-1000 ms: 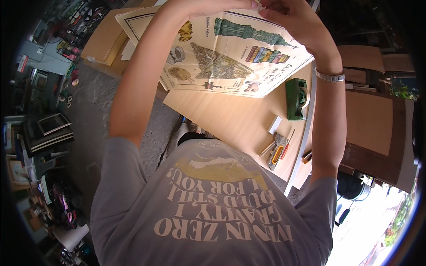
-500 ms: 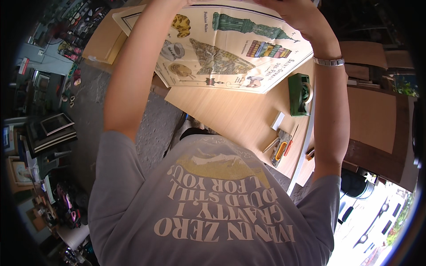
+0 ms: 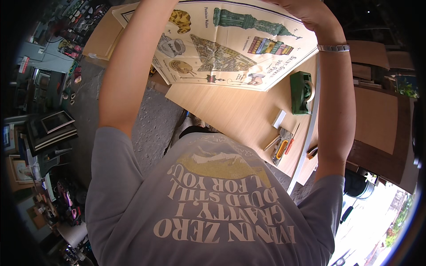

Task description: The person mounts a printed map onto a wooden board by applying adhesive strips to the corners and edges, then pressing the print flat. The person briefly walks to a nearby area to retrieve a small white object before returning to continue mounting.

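Observation:
A large cream illustrated poster [image 3: 226, 57] lies over the far part of the light wooden table [image 3: 213, 99], its near edge across the wood. My left forearm [image 3: 128, 66] reaches along the poster's left side; the hand is past the upper rim of the picture. My right hand [image 3: 306, 12], below it a metal watch band [image 3: 333, 48], is at the far right of the poster. Only the back of that hand and a shadowed bit of its fingers show; whether they grip the poster's edge is cut off.
Right of the poster stands a green tape dispenser [image 3: 301, 93]. Nearer are a small white block [image 3: 278, 119], a grey tool with an orange-yellow handle [image 3: 280, 148] and a red slim tool [image 3: 289, 145]. Cardboard [image 3: 103, 37] is at far left; frames [image 3: 57, 122] are stacked at left.
My arms have spread slightly apart, the right hand shifting a little right and the left hand leaving the picture at the top. The poster keeps its place on the table.

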{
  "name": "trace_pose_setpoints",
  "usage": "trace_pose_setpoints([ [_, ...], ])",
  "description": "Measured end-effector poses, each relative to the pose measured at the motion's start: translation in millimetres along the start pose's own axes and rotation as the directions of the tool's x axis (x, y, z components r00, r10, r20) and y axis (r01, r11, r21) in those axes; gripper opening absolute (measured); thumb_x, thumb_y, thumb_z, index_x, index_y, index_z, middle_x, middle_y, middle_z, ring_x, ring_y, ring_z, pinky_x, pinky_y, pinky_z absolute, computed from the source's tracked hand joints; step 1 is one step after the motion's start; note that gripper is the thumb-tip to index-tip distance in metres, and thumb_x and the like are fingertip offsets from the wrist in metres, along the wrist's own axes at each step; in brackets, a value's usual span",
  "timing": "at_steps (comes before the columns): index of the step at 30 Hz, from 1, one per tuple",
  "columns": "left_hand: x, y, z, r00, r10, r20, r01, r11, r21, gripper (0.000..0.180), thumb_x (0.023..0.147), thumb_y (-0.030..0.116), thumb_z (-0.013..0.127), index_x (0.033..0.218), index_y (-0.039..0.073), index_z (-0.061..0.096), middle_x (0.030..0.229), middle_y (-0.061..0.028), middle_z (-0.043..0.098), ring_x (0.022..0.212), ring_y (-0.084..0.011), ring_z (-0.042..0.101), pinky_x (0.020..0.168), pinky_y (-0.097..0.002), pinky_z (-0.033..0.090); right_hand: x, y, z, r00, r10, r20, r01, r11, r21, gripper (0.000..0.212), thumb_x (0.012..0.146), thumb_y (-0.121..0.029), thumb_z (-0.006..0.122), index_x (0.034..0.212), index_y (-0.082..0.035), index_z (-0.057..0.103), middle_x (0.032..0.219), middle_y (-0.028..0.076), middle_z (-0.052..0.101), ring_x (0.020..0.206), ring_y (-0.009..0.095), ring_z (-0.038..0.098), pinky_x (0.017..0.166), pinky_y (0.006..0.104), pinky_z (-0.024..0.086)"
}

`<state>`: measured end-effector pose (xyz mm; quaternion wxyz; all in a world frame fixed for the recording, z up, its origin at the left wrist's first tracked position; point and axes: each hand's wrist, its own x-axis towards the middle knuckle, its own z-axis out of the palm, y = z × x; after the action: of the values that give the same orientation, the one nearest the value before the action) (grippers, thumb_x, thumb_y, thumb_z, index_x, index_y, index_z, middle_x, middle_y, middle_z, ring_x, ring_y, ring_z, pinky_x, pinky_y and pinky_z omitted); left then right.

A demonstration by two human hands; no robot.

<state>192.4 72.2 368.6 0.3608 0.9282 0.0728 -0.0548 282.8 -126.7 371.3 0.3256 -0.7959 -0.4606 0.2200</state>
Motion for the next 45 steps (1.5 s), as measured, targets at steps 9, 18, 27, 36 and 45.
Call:
trace_pose_setpoints([
  [9,8.4,-9.5,0.9,1.0,-0.024,0.013,0.025,0.997,-0.075,0.033,0.093,0.022,0.078,0.112,-0.004,0.076,0.096,-0.0083,0.076,0.086,-0.0135,0.068,0.076,-0.0274,0.053,2.4,0.2,-2.5,0.999,0.041,-0.014,-0.041,0.999,-0.027,0.025,0.092,-0.022,0.073,0.096,0.002,0.08,0.081,0.008,0.074,0.071,0.015,0.065,0.061,0.0297,0.051],
  [18,29.5,-30.8,-0.3,0.997,-0.045,0.067,0.058,0.978,-0.199,0.03,0.094,0.02,0.077,0.11,-0.004,0.077,0.098,-0.0084,0.076,0.088,-0.0139,0.066,0.078,-0.0281,0.052,15.6,9.7,-5.0,0.996,-0.001,0.093,0.001,1.0,0.003,0.027,0.092,-0.02,0.074,0.106,0.004,0.078,0.095,0.012,0.076,0.082,0.019,0.067,0.074,0.0308,0.054],
  [27,27.4,-24.1,0.0,0.994,-0.107,-0.032,0.103,0.989,-0.102,0.032,0.092,0.022,0.078,0.113,-0.002,0.077,0.106,-0.0118,0.076,0.096,-0.0189,0.068,0.083,-0.0318,0.053,8.6,-3.5,-0.7,0.995,0.094,0.025,-0.094,0.995,-0.03,0.029,0.093,-0.021,0.073,0.11,0.003,0.078,0.104,0.015,0.076,0.09,0.021,0.069,0.083,0.0314,0.054],
  [36,18.6,-10.6,1.2,0.994,0.011,-0.105,-0.006,0.999,0.053,0.029,0.094,0.027,0.076,0.104,-0.001,0.078,0.089,-0.0092,0.075,0.081,-0.0146,0.066,0.075,-0.0307,0.052,17.5,18.1,-0.1,0.999,-0.045,-0.007,0.045,0.999,0.017,0.026,0.098,-0.024,0.069,0.102,0.001,0.076,0.093,0.01,0.074,0.081,0.017,0.066,0.074,0.0307,0.053],
  [45,6.1,2.9,6.0,0.985,0.006,-0.175,0.023,0.986,0.167,0.031,0.094,0.029,0.075,0.099,-0.001,0.078,0.083,-0.0085,0.073,0.076,-0.0136,0.064,0.069,-0.0319,0.05,18.4,22.5,0.3,0.996,-0.083,-0.041,0.085,0.995,0.043,0.024,0.094,-0.024,0.072,0.094,0.0,0.076,0.084,0.006,0.072,0.076,0.015,0.064,0.069,0.0295,0.052],
])
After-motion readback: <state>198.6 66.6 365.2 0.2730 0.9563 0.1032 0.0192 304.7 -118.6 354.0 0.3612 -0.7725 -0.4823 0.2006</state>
